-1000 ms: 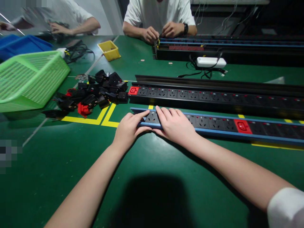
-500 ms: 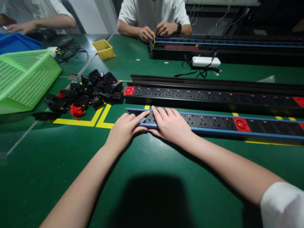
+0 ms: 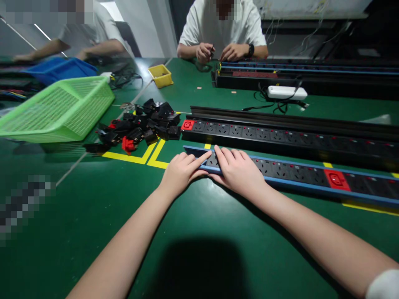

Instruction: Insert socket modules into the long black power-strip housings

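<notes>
A long blue-edged power strip (image 3: 296, 173) lies across the green table, fitted with black socket modules and a red one (image 3: 336, 178). My left hand (image 3: 182, 168) is at the strip's left end, index finger stretched onto the socket nearest the bare channel, thumb along the near edge. Right beside it, my right hand (image 3: 238, 166) grips the strip, fingers over the top and thumb at the near side, hiding some sockets. A loose pile of black socket modules (image 3: 152, 124) with a few red pieces (image 3: 128, 144) sits to the left.
Behind lies a black power strip (image 3: 237, 131). A green basket (image 3: 90, 106), a blue tray (image 3: 62, 68) and a yellow bin (image 3: 160, 76) stand at left. A white adapter with cables (image 3: 286, 92) is farther back. Two people sit across the table, one beside other long strips (image 3: 311, 89).
The view has swung left, so everything appears shifted right. Both hands keep their places on the blue strip. The person opposite has lifted one hand away from their strip.
</notes>
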`<state>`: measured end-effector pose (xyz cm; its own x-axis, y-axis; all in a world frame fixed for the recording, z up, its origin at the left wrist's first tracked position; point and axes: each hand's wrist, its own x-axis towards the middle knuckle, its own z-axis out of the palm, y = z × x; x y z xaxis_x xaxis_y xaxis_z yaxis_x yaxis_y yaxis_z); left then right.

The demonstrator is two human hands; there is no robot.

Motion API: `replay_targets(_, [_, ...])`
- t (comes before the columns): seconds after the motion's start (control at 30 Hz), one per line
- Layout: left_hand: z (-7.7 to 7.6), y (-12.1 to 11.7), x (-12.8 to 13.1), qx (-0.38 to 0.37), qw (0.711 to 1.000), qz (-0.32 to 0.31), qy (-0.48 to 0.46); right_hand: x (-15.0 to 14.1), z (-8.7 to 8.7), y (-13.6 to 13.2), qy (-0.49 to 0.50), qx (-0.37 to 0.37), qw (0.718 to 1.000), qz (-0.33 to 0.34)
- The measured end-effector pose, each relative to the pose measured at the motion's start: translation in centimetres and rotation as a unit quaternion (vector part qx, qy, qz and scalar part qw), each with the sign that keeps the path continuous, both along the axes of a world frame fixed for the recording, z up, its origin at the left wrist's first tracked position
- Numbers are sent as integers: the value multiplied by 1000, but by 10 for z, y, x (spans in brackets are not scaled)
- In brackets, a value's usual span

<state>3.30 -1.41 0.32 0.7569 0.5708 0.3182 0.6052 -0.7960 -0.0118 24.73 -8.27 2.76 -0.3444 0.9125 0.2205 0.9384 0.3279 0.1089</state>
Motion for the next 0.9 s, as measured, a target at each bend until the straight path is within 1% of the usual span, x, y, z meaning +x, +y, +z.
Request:
replay_targets(0.07, [-1,0,-1,-11,1000,-3,-17,0,0,0,-5,4,1000,-3])
replay_targets(0.17, [0,-1,0,-42,997,15,-58,0,1,0,-12,14,1000,-5])
replay_targets(0.3, [3,-3,1,-98,986,38,-127,1,1,0,-19,22,1000,-2])
replay_targets(0.43, [5,-4,1,-135,974,52,-175,2,0,1,-25,23,999,4])
replay_targets(0.67, [6,-1,0,-162,957,62,-234,1,1,0,-32,25,999,1])
replay_targets(0.73, [6,1,0,-176,946,67,-262,1,1,0,-33,29,999,2])
replay_targets(0.8, [6,3,-1,-198,930,74,-300,1,0,1,-31,32,999,4])
replay_targets(0.9, [4,8,-3,-250,892,99,-364,1,-2,1,-27,40,999,6])
